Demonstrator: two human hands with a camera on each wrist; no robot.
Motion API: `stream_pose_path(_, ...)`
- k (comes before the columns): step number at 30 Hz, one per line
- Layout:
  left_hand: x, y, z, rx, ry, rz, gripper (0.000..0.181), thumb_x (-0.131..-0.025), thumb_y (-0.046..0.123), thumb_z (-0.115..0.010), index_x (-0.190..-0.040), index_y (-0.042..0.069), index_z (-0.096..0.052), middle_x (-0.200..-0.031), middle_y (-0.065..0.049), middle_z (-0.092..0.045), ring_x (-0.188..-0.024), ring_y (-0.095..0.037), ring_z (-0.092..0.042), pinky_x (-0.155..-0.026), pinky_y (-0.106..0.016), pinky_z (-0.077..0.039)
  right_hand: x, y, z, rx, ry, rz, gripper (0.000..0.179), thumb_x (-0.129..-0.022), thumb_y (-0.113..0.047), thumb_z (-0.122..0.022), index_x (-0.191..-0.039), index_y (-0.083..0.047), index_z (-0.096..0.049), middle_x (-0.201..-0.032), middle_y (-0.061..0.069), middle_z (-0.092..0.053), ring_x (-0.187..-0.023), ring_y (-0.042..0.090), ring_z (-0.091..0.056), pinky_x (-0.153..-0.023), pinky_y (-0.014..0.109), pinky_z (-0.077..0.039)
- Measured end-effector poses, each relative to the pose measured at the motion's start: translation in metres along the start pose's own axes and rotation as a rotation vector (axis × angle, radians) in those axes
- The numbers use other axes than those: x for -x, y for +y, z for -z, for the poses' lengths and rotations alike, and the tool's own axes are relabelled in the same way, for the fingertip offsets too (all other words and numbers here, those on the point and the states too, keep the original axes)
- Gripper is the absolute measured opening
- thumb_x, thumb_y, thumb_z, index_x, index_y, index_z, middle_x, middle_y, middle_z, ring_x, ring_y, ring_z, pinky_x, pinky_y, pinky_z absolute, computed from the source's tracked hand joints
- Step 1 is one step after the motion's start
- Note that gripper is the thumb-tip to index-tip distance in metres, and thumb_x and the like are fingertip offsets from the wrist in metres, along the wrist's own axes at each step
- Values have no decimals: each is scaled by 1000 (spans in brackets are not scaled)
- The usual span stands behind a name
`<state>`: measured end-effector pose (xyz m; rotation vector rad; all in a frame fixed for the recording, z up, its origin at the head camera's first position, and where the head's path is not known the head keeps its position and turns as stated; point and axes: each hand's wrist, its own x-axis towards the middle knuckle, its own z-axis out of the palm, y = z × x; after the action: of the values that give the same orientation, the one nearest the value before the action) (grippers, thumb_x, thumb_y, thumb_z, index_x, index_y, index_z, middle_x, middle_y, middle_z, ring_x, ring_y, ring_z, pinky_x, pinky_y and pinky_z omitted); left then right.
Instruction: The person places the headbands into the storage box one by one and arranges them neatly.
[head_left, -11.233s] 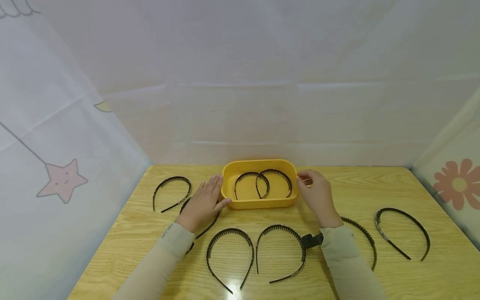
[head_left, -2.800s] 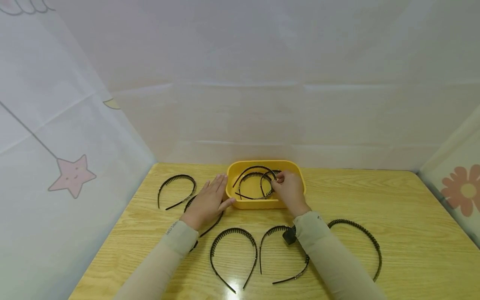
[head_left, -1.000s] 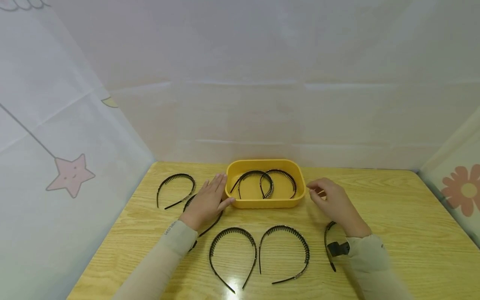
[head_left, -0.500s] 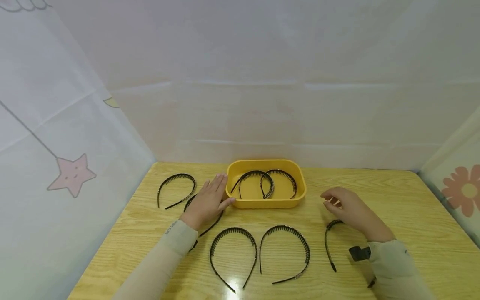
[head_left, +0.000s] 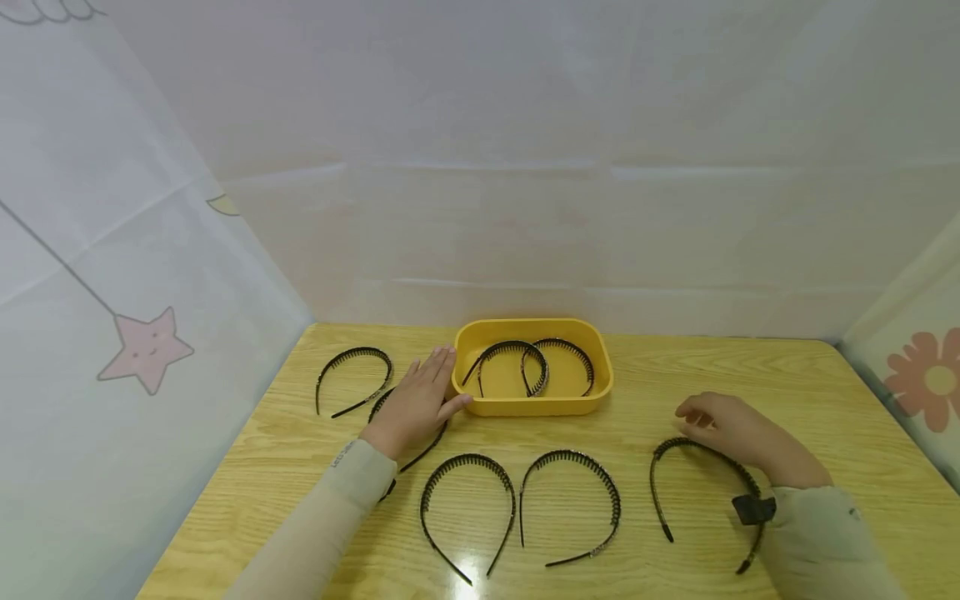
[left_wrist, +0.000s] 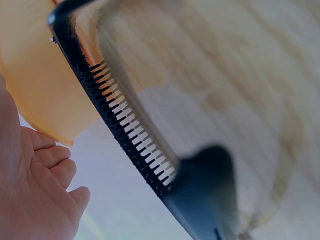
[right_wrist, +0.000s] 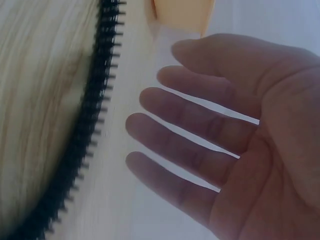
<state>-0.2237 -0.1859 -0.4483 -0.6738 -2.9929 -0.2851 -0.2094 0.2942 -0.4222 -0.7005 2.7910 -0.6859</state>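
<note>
In the head view my left hand [head_left: 414,406] lies with straight fingers against the left side of a yellow plastic bin [head_left: 532,407], thumb at its front corner. Inside the bin, black toothed headbands [head_left: 558,342] overlap. Partly under my left hand and wrist is another headband [head_left: 429,446], its teeth seen close up in the left wrist view. My right hand [head_left: 731,425] hovers over the top of the rightmost headband [head_left: 655,483], holding nothing. The right wrist view shows its fingers [right_wrist: 170,135] spread and relaxed beside that headband's toothed curve [right_wrist: 100,85].
A headband [head_left: 360,351] lies at the table's back left. Two more, a left one [head_left: 425,492] and a right one [head_left: 617,504], lie side by side at the front middle. The wooden table [head_left: 847,400] meets white cloth walls [head_left: 480,208] behind and at both sides.
A headband from the far right of the table was put into the bin by my right hand. That hand has since moved right and toward me, over the rightmost headband; my left hand stayed.
</note>
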Motion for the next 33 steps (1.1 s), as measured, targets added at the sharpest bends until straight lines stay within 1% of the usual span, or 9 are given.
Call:
stream_pose_path(8,-1,0,0,0,-13,7,85,-106,60,-33,-162,1,-10,-169,-15,-13,-156,-27,-8,-126,-51,-11,10,11,3,-13,-63,-45,24,-96,-13,-70,-114,3,-70,-100,4,-69,-87,20,-64,-72,40,-57)
stream_pose_path(14,0,1,1,5,-11,2,84,-106,59,-35,-162,0,-11,-168,-17,-14,-156,-29,-10,-126,-52,-12,14,18,1,-25,-68,-79,21,-93,-7,-73,-111,3,-70,-101,6,-69,-88,23,-65,-72,41,-58)
stream_pose_path(21,0,0,0,2,-7,-1,85,-106,59,-35,-161,-1,-12,-168,-17,-15,-156,-29,-10,-126,-52,-13,15,22,-1,-57,-80,-81,22,-90,-8,-76,-109,1,-71,-99,4,-69,-87,21,-64,-70,38,-56)
stream_pose_path(25,0,-1,0,2,-14,5,85,-106,60,-33,-162,0,-11,-169,-15,-12,-156,-28,-9,-126,-51,-12,14,21,-2,-68,-89,-83,22,-90,-6,-76,-110,1,-71,-100,5,-69,-87,21,-64,-71,39,-56)
stream_pose_path(29,0,0,1,4,-13,3,86,-106,61,-34,-162,0,-11,-168,-16,-13,-156,-29,-9,-126,-52,-12,13,19,-2,-71,-86,-88,21,-90,-2,-73,-110,1,-71,-101,7,-69,-88,23,-64,-71,40,-56)
stream_pose_path(33,0,1,1,12,-1,-8,85,-106,59,-35,-161,-2,-13,-168,-18,-15,-155,-31,-11,-125,-53,-14,13,19,-2,-58,-79,-67,19,-90,3,-70,-108,2,-71,-100,6,-70,-87,23,-64,-71,40,-57)
